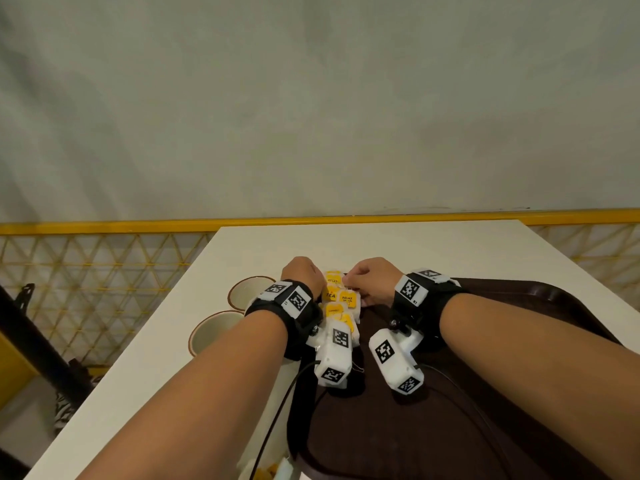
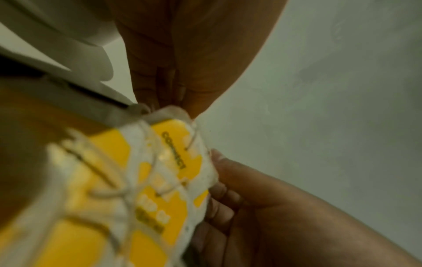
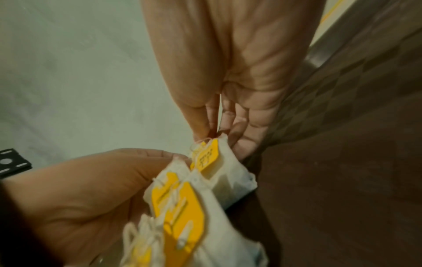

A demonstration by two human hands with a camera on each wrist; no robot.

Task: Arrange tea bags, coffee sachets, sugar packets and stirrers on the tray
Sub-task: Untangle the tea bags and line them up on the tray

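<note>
Several white tea bags (image 1: 337, 301) with yellow tags lie in a row along the left rim of a dark brown tray (image 1: 485, 427). My left hand (image 1: 301, 273) sits at the row's left side, its fingers (image 2: 160, 86) curled onto the top edge of a tea bag (image 2: 178, 150). My right hand (image 1: 362, 277) is at the row's right side. It pinches the top corner and string of a tea bag (image 3: 224, 173) between thumb and fingers (image 3: 200, 124). The left hand (image 3: 102, 180) holds the neighbouring bags (image 3: 180, 213) from the other side.
Two empty cream cups with brown rims (image 1: 249, 289) (image 1: 211, 330) stand on the white table (image 1: 415, 247) left of the tray. More yellow-tagged bags (image 1: 270, 471) lie at the tray's near left corner. A yellow lattice railing (image 1: 104, 258) runs behind the table.
</note>
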